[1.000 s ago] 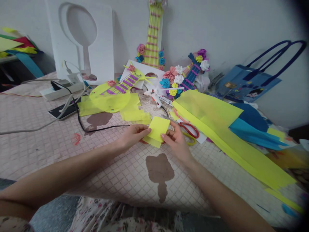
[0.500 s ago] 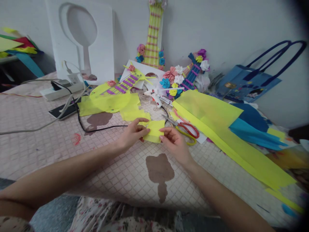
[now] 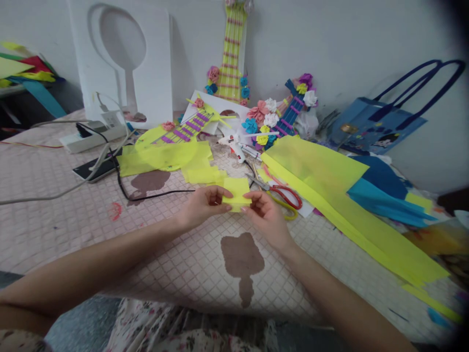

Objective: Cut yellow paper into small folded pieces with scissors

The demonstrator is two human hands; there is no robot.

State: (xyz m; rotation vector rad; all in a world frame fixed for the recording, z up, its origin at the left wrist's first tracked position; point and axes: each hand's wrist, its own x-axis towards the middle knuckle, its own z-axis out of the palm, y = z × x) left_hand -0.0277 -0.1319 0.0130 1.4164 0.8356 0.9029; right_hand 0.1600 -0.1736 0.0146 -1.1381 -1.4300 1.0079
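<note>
A small yellow paper piece [image 3: 236, 193] is held up over the table between my two hands, with a crease running across its lower part. My left hand [image 3: 208, 203] pinches its left edge between thumb and fingers. On the right edge, my right hand [image 3: 262, 209] grips it the same way. Scissors with red and yellow handles [image 3: 287, 195] lie just beyond my right hand. Behind the piece are more yellow sheets [image 3: 201, 168] and a white glue gun [image 3: 234, 146].
A large yellow sheet [image 3: 322, 181] stretches along the right. A black cable [image 3: 161, 194] crosses toward my left hand from a white power strip [image 3: 91, 136]. Flower-decorated paper guitars [image 3: 231, 58] and a blue bag [image 3: 370, 124] stand at the back.
My left hand has shifted its grip lower on the yellow piece, thumb now near the bottom edge. The piece now shows a crosswise fold and looks shorter.
</note>
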